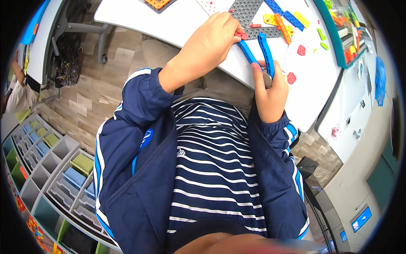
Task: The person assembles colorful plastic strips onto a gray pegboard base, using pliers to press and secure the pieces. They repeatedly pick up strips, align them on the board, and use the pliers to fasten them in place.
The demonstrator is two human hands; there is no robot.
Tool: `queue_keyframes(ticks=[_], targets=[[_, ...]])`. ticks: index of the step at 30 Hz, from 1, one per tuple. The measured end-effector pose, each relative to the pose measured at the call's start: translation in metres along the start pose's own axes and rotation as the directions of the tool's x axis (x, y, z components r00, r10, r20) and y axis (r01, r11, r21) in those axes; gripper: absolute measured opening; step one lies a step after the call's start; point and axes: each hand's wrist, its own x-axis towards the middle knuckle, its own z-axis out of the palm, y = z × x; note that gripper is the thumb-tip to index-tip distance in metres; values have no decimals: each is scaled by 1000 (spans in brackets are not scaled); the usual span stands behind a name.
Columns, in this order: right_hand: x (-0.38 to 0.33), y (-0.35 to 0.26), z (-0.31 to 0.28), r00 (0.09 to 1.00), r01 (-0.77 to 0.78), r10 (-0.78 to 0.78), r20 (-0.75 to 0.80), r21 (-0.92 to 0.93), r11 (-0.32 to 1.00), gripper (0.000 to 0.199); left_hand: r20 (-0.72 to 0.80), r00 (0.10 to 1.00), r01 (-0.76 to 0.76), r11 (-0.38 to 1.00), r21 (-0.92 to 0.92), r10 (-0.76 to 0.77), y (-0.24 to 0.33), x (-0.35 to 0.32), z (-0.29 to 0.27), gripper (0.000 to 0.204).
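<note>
Over the near edge of the white table, my two hands hold a toy construction assembly. Two blue curved beams (266, 53) form a V shape, their lower ends meeting in my right hand (272, 91), which is closed round them. A grey round piece (267, 79) sits between its thumb and fingers. My left hand (211, 40) pinches a small red connector plate (242, 36) at the upper tip of the left blue beam. Its fingertips partly cover the plate, so I cannot tell whether plate and beam are joined.
The white table (313, 99) bears a dark grey perforated plate (247, 12), loose blue, yellow, orange and green pieces, and red connector plates (292, 78). A teal-edged parts box (347, 31) stands at the right. Grey drawer units (63, 148) are at the lower left.
</note>
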Motion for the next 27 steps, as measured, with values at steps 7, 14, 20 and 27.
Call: queue_keyframes(ticks=[7, 14, 20, 27], targets=[[8, 10, -41, 997, -76, 76, 12, 125, 989, 17, 64, 997, -65, 928, 368, 44, 14, 0, 11, 19], [15, 14, -6, 979, 107, -122, -163, -96, 990, 19, 249, 933, -338, 867, 366, 259, -1, 13, 13, 24], [11, 9, 5, 979, 107, -155, -136, -306, 946, 20, 389, 872, -445, 814, 374, 298, -14, 20, 12, 24], [13, 17, 11, 952, 193, -275, -138, -427, 883, 19, 367, 853, -506, 764, 401, 372, -23, 28, 9, 18]])
